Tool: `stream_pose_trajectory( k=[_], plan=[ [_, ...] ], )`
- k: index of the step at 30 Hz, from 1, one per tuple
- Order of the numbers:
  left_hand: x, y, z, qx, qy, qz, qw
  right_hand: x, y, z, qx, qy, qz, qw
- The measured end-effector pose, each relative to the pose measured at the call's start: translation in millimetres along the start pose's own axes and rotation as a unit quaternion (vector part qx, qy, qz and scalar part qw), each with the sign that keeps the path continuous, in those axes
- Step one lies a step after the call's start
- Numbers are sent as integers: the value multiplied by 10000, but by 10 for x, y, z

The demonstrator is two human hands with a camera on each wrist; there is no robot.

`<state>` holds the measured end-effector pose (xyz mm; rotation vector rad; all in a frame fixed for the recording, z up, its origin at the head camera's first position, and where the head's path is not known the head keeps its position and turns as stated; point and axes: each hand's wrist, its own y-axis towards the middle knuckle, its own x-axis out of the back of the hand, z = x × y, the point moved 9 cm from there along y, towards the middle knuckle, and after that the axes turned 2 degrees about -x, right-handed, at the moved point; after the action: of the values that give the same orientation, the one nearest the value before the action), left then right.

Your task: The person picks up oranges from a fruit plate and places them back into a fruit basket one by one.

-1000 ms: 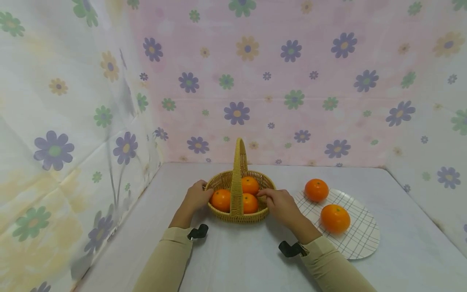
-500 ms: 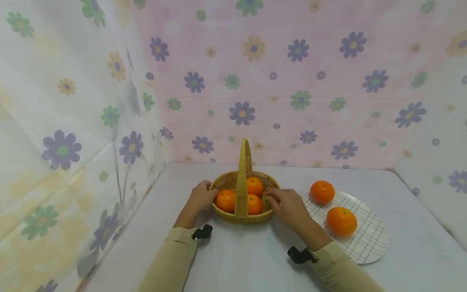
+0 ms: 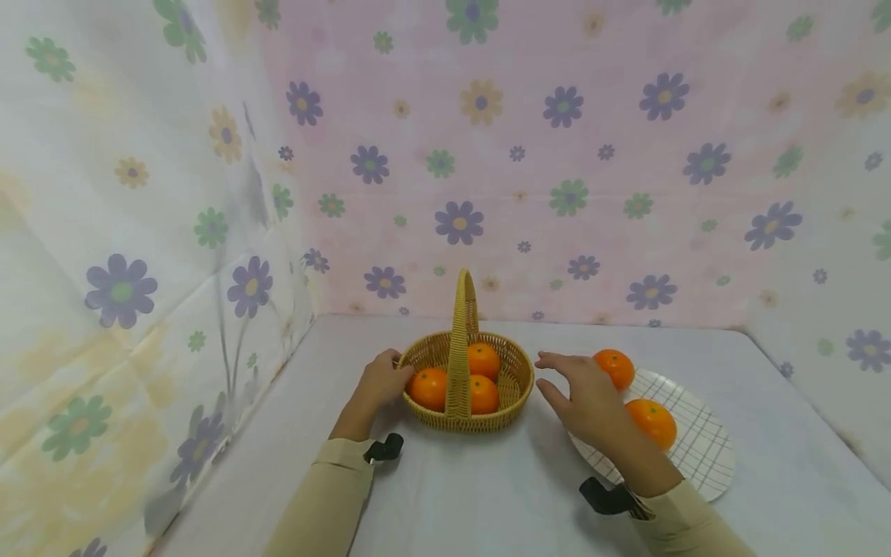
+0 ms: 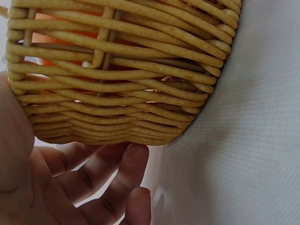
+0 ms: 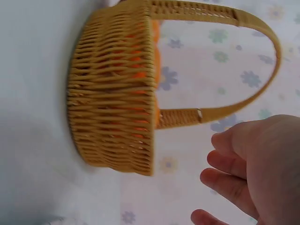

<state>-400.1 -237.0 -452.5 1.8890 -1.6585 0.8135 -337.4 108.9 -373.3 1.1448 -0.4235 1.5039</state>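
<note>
The left end of a woven basket (image 3: 487, 424) is held by the left hand (image 3: 380, 381): the thumb is laid over the rim, and the fingers (image 4: 133, 164) are bent along the outer wall. The basket is set upright at the middle of the worktop (image 3: 473, 495), spanned by a tall arched handle (image 3: 459, 340). Three orange fruits are contained in it: the left fruit (image 3: 428, 389) is placed left of the handle, and the far fruit (image 3: 483, 361) and the near fruit (image 3: 483, 395), partly hidden by the handle, are placed to the right.

The right hand (image 3: 585, 394) is held just right of the basket, apart from it; nothing is gripped, and its thumb and fingers are spread wide. Behind this hand, a checked plate (image 3: 703, 441) is partly covered. One orange fruit (image 3: 653, 422) is borne on the plate; another fruit (image 3: 616, 369) is seen at its far left edge, partly hidden by the hand. The worktop is backed by a pink flowered cloth (image 3: 626, 255).
</note>
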Motion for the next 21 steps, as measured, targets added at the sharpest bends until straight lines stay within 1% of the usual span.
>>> stream_pose_trajectory(
  k=[5, 9, 12, 16, 21],
  plan=[
    [18, -16, 3, -7, 27, -16, 10000, 182, -27, -76, 198, 132, 98, 9997],
    [21, -22, 10, -22, 45, -24, 10000, 288, -17, -199, 198, 12, 208, 9996],
    [15, -20, 3, -55, 53, -4, 10000, 349, -17, -301, 111, -30, 310, 9995],
    [19, -31, -18, -66, 21, -8, 10000, 383, -35, -447, -99, -24, 596, 9982],
    [14, -38, -37, -52, -2, 0, 10000, 418, -68, -640, -360, -165, 868, 9954]
  ],
)
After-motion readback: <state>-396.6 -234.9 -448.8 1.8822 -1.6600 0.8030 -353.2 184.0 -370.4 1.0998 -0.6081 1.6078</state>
